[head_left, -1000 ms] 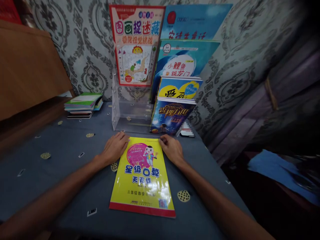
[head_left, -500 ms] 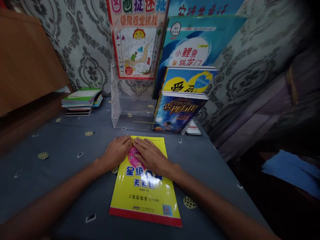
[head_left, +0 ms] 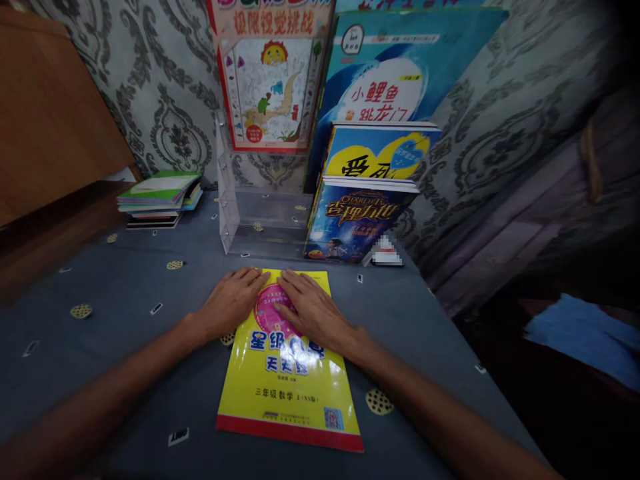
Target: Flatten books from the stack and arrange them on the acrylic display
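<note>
A yellow workbook (head_left: 290, 390) with blue lettering and a red bottom band lies flat on the grey-blue tablecloth (head_left: 125, 320). My left hand (head_left: 231, 301) rests at the book's top left corner, fingers stretched out over its edge. My right hand (head_left: 313, 310) lies flat on the cover's upper part, fingers extended over the pink circle. Neither hand holds anything.
A clear acrylic book stand (head_left: 250, 213) sits just beyond the workbook, with several picture books (head_left: 360, 213) propped in it and against the patterned wall. A low stack of thin books (head_left: 160, 197) lies at the back left. The table edge falls away on the right.
My right hand slid from the book's top right corner leftward onto the cover. The left hand stayed at the top left corner. The view dipped closer to the stand.
</note>
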`<action>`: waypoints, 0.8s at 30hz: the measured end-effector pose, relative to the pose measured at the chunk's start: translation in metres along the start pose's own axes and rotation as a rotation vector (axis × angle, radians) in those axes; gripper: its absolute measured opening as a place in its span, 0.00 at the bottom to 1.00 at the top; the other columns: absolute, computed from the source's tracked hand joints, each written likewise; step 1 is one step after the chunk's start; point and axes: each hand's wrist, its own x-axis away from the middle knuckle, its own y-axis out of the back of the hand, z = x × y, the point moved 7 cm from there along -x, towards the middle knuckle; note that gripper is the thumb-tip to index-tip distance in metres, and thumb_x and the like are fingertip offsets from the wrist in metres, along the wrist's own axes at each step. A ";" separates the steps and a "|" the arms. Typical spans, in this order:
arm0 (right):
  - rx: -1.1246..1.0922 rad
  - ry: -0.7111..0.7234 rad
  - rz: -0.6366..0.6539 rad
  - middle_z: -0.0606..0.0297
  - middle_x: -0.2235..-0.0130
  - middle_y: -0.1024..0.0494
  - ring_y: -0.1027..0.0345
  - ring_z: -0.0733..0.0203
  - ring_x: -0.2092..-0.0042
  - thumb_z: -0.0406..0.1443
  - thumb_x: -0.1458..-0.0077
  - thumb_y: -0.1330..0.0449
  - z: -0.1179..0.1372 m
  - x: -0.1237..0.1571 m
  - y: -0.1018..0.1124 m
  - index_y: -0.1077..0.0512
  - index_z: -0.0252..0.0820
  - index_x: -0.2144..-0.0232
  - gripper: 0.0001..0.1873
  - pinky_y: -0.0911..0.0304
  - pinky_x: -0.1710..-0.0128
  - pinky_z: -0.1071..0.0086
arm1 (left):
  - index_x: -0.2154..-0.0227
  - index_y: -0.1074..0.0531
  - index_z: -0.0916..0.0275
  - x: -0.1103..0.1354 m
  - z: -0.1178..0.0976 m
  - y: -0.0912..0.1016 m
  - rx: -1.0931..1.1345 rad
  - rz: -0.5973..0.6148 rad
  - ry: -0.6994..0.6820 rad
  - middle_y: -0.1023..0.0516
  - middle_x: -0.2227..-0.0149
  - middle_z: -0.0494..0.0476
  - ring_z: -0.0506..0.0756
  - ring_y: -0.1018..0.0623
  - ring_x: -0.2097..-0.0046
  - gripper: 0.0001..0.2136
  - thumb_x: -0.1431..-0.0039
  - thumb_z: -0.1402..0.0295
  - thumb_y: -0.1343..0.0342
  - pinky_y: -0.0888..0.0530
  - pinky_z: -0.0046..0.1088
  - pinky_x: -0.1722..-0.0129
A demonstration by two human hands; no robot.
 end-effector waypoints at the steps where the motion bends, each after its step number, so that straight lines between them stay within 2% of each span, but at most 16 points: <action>1: 0.004 -0.010 -0.004 0.45 0.36 0.35 0.43 0.47 0.33 0.44 0.35 0.47 -0.002 0.002 0.001 0.36 0.34 0.38 0.28 0.47 0.34 0.47 | 0.41 0.36 0.64 -0.002 -0.002 0.002 -0.014 0.033 -0.008 0.28 0.44 0.65 0.61 0.28 0.45 0.19 0.34 0.75 0.55 0.28 0.39 0.50; 7: -0.007 -0.019 0.019 0.46 0.35 0.36 0.44 0.47 0.33 0.44 0.35 0.46 -0.005 0.003 0.004 0.37 0.34 0.38 0.28 0.47 0.34 0.47 | 0.50 0.31 0.64 -0.019 -0.011 0.011 -0.071 0.169 -0.009 0.25 0.52 0.62 0.61 0.26 0.53 0.12 0.34 0.74 0.51 0.28 0.38 0.56; 10: -0.034 -0.024 0.018 0.45 0.35 0.35 0.44 0.47 0.33 0.44 0.35 0.46 -0.009 0.006 0.004 0.36 0.33 0.38 0.28 0.46 0.34 0.47 | 0.54 0.29 0.65 -0.026 -0.016 0.011 -0.084 0.156 -0.011 0.25 0.55 0.63 0.62 0.26 0.54 0.10 0.35 0.75 0.50 0.29 0.38 0.56; 14: -0.039 -0.067 -0.053 0.48 0.37 0.32 0.41 0.48 0.35 0.42 0.35 0.47 -0.025 0.018 0.011 0.32 0.36 0.41 0.24 0.44 0.35 0.48 | 0.58 0.29 0.68 -0.029 -0.022 0.007 -0.079 0.120 -0.023 0.27 0.56 0.64 0.61 0.27 0.53 0.07 0.37 0.77 0.51 0.28 0.36 0.56; 19: -0.009 -0.146 -0.099 0.49 0.39 0.29 0.38 0.47 0.36 0.40 0.33 0.51 -0.045 0.037 0.023 0.29 0.37 0.44 0.22 0.43 0.36 0.47 | 0.56 0.29 0.67 -0.027 -0.019 0.001 -0.065 0.104 0.003 0.27 0.54 0.65 0.61 0.28 0.52 0.09 0.35 0.76 0.52 0.28 0.37 0.55; 24: -0.018 -0.168 -0.131 0.48 0.41 0.27 0.35 0.46 0.38 0.40 0.35 0.50 -0.053 0.041 0.029 0.28 0.36 0.45 0.21 0.40 0.40 0.46 | 0.49 0.31 0.68 -0.026 -0.017 0.000 -0.046 0.045 -0.021 0.28 0.52 0.67 0.63 0.29 0.51 0.13 0.33 0.74 0.55 0.28 0.40 0.54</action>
